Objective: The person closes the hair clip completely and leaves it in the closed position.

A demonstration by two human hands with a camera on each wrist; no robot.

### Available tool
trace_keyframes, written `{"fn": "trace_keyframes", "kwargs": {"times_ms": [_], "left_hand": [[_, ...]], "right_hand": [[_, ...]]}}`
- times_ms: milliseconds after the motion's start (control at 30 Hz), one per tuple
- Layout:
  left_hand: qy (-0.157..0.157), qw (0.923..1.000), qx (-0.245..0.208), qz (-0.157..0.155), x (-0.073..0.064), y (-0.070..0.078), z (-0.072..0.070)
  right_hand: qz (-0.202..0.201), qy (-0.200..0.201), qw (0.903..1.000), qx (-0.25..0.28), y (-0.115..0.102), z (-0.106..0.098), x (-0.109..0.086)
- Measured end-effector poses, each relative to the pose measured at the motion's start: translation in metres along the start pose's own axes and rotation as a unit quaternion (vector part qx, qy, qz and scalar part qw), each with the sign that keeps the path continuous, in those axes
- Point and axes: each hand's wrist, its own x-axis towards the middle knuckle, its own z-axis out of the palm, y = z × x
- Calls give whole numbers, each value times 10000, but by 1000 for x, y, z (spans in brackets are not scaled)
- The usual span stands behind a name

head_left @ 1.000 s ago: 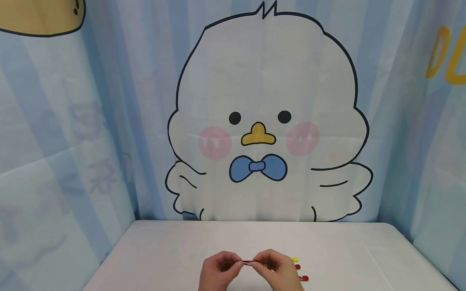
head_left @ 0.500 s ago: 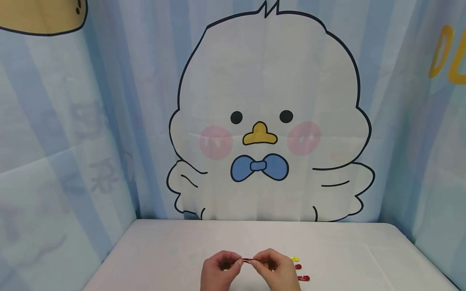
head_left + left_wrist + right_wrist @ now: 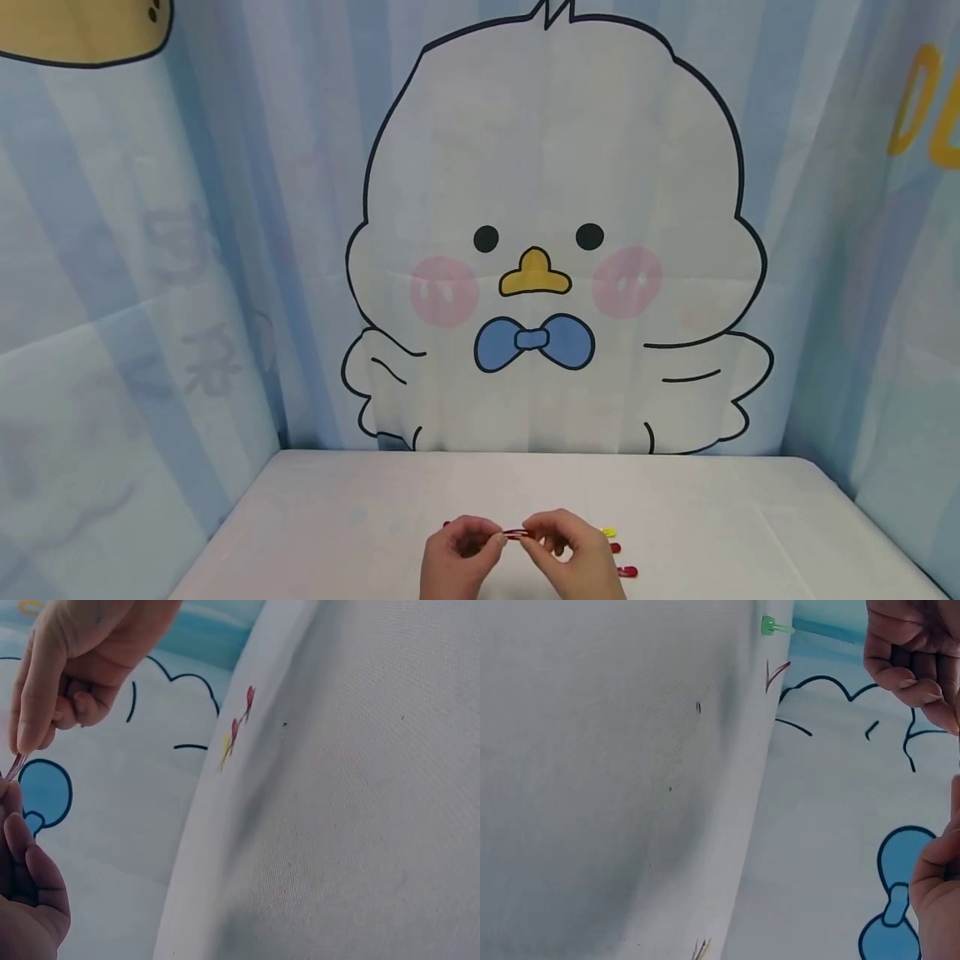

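A slim red snap hair clip spans the gap between my two hands above the white table. My left hand pinches one end between thumb and index finger. At the other end, my right hand has it between thumb and fingertips. Seen edge-on in the head view, the clip shows two thin red strips slightly apart. In the left wrist view the same clip bridges the fingertips at the left edge. Fingers cover both its ends.
Right of my right hand lie a yellow hair clip, a red clip and another red clip. On the left side, the right wrist view shows a V-shaped red clip and a small green object. A patterned curtain surrounds the table.
Both hands have shifted slightly, the left one a little to the right, uncovering a red tip beside it. The two strips of the held clip show more clearly. The grip stays the same.
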Motion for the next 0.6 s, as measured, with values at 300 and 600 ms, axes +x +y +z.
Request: {"fn": "trace_keyframes", "kwargs": {"times_ms": [300,600], "left_hand": [[-161,9997,-42,-156,2,1,-5],[-457,9985,-316,31,2,-2,-11]], "right_hand": [[-1462,181,9886,-299,10,1,-1],[-1980,180,9789,-467,15,-1,2]]}}
